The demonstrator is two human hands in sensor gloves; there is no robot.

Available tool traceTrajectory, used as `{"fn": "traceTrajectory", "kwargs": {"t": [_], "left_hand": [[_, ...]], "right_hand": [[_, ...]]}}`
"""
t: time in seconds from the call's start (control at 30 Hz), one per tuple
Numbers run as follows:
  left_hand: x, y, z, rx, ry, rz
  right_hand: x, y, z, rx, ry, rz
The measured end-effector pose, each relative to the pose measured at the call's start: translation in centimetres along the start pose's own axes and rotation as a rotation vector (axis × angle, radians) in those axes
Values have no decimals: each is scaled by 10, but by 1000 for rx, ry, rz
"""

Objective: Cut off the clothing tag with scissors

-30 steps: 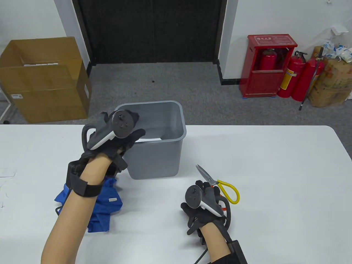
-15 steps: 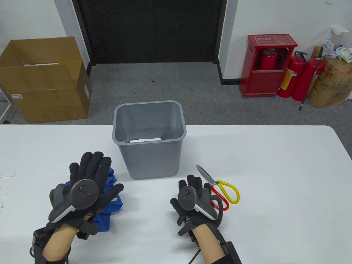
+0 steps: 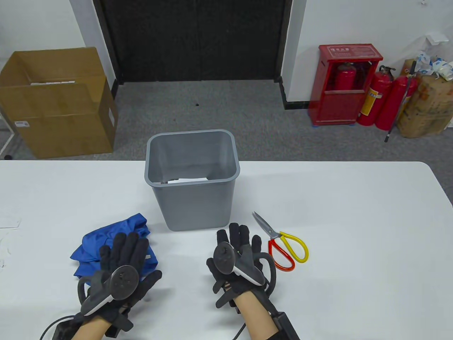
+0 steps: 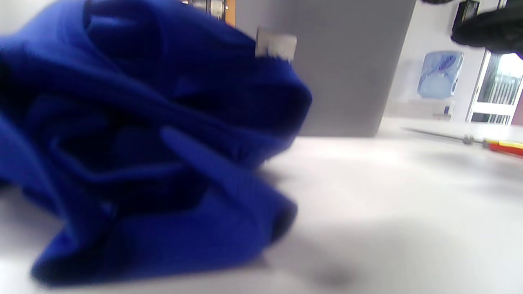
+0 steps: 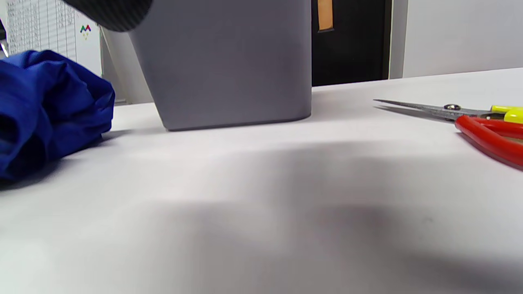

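Both hands have drawn back toward the near edge of the table [image 3: 354,198] since half a second ago. The left hand [image 3: 122,269], which a second ago was raised at the rim of the bin [image 3: 193,209], now lies low with its fingers spread flat, their tips over the near part of the blue garment [image 3: 106,237]; more of the cloth shows beyond the fingers than before. The right hand [image 3: 235,260] has slid back and to the left, away from the scissors [image 3: 283,241], which it was touching a second ago; it now lies just beside them, apart, fingers spread and holding nothing. The scissors, bin and garment have not shifted.

The scissors lie flat to the right of the bin, blades closed and pointing away to the left, one handle loop yellow, the other red. The garment sits crumpled left of the bin, just beside it. In the left wrist view a small pale tag [image 4: 276,44] stands up from the top fold of the garment [image 4: 143,143], against the grey wall of the bin [image 4: 347,73]; it is too blurred to read.

On the floor, the red cabinet [image 3: 345,85] bears a line of pale characters along its top, too small to read. The cardboard box [image 3: 56,106] carries a small white label on its front, likewise illegible.
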State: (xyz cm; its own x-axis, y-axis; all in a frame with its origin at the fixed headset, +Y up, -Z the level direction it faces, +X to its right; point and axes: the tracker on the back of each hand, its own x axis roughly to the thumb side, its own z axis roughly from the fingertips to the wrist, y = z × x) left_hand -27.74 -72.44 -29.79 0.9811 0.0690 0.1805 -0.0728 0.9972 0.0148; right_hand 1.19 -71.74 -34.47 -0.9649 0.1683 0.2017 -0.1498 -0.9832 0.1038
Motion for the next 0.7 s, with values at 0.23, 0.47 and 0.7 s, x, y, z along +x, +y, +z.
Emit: {"fn": "traceTrajectory", "kwargs": {"t": [0.23,0.47,0.7], "left_hand": [[4,-9,-1,-26,9,-3],[6,-14,-2,-41,13,-24],[6,-14,-2,-46,14,-22]], "right_hand": [[0,9,-1,32,-4,14],[5,15,-2,58,-21,39],[12,19,-1,70,-37,43]]}}
